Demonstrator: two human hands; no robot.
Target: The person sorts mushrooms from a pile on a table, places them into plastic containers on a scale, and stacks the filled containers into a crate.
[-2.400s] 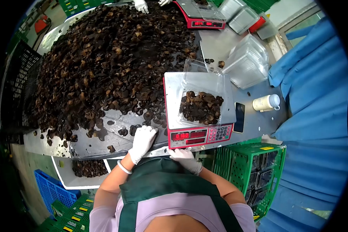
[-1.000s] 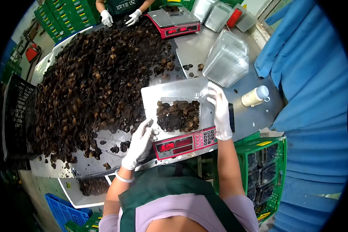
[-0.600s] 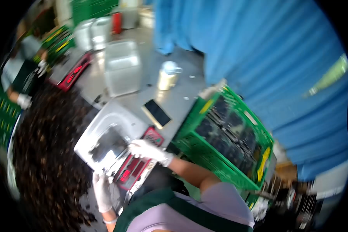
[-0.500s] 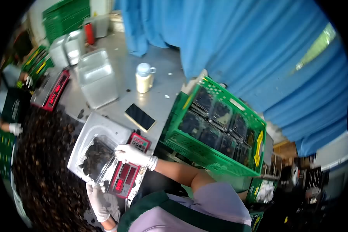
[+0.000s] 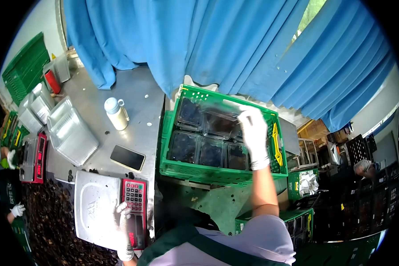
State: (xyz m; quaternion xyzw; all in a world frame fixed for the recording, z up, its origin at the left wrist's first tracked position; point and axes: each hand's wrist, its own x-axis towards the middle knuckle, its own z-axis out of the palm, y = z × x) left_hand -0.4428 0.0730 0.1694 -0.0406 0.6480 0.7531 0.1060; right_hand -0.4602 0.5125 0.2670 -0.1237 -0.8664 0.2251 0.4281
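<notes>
Your gloved right hand point(image 5: 253, 131) holds a clear plastic box point(image 5: 219, 125) by its right edge, fingers drawn together, over the back row of a green plastic crate point(image 5: 208, 167) at the center of the frame. The box is rectangular and see-through, its dark brown-black contents softened by motion blur, a pale glint running along its upper edge. Around and below it in the crate sit other clear boxes point(image 5: 184, 146), their lids shiny over similarly dark fillings. At lower left, your gloved left hand point(image 5: 123, 224) grips nothing, its fingers slightly parted over the red-framed digital scale point(image 5: 95, 208), beside the keypad. The scale's pale plate shows faint scuffs. Nearby on the gray metal table point(image 5: 139, 95) are a black-screened phone point(image 5: 127, 158) and a cream bottle with a light-blue cap point(image 5: 116, 114); dark mushroom pieces point(image 5: 53, 221) fill the lower-left corner.
</notes>
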